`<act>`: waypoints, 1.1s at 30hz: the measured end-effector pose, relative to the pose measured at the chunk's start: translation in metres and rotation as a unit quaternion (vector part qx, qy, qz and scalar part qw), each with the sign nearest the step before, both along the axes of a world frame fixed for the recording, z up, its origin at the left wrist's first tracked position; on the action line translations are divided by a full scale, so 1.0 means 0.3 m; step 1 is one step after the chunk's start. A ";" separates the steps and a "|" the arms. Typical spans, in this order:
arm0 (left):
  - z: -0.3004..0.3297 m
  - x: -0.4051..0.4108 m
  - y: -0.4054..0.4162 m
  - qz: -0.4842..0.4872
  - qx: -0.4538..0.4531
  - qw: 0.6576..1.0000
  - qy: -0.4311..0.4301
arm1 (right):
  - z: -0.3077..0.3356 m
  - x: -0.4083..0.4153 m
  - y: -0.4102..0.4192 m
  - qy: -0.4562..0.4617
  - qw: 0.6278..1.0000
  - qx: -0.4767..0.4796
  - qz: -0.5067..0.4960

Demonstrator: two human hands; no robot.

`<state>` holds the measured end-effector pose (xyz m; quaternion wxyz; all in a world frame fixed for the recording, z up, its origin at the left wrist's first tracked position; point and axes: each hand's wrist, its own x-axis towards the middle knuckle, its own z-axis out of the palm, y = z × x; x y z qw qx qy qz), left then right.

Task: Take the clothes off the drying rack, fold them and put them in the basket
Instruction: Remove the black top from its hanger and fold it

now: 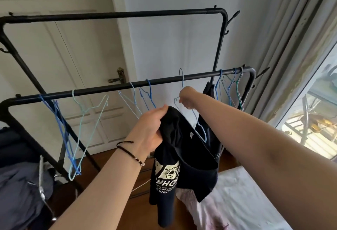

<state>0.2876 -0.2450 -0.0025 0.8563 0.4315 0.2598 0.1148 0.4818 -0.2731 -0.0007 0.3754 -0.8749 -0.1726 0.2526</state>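
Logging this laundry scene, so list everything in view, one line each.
rack: one, black, two rails, before the door
hangers: about nine, blue and pale blue wire, on the near rail, bare
T-shirt: one, dark with pale print, hanging from the left hand
dark garment: one, on the near rail behind the right arm
door: one, white, brass handle
curtain: pale, right
window: right edge
sheet: white, lower right
grey clothes: heap, lower left
left hand: grip on the T-shirt; dark wrist cord
right hand: grip on a pale blue hanger
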 end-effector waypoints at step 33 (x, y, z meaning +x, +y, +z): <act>0.063 -0.233 -0.292 0.191 0.643 0.740 0.052 | -0.200 -0.468 -0.892 -0.140 0.984 -0.096 0.049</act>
